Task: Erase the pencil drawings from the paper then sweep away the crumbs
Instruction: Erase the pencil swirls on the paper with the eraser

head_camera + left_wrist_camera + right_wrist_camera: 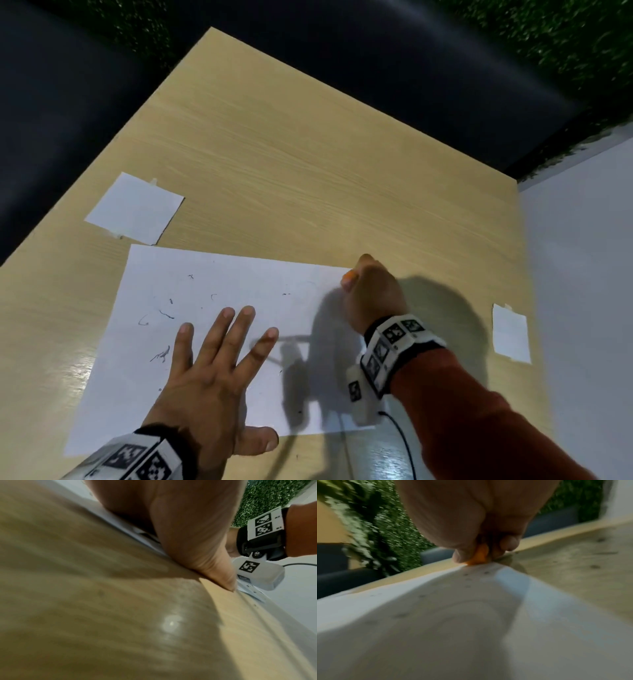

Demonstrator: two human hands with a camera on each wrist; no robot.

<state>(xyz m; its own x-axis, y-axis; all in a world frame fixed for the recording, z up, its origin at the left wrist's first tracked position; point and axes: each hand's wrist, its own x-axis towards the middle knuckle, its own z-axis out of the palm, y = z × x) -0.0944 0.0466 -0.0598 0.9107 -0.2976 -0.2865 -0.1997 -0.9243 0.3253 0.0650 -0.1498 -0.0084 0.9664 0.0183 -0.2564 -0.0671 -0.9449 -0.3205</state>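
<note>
A large white paper (239, 284) lies on the wooden table (291, 164). Dark eraser crumbs (166, 313) and faint pencil marks are scattered over its left half. My left hand (219, 363) lies flat on the paper's near part, fingers spread and straight. At the paper's far right corner my right hand (371, 294) pinches a small orange eraser (350, 275) and presses it down on the sheet. In the right wrist view the eraser (480, 555) sits between thumb and fingers, touching the paper (436, 615), with small crumbs just in front of it.
A small white sheet (135, 209) is taped to the table beyond the paper's far left corner. Another small taped sheet (510, 332) sits at the table's right edge, beside a white wall (582, 274). A black cable (404, 442) trails from my right wrist.
</note>
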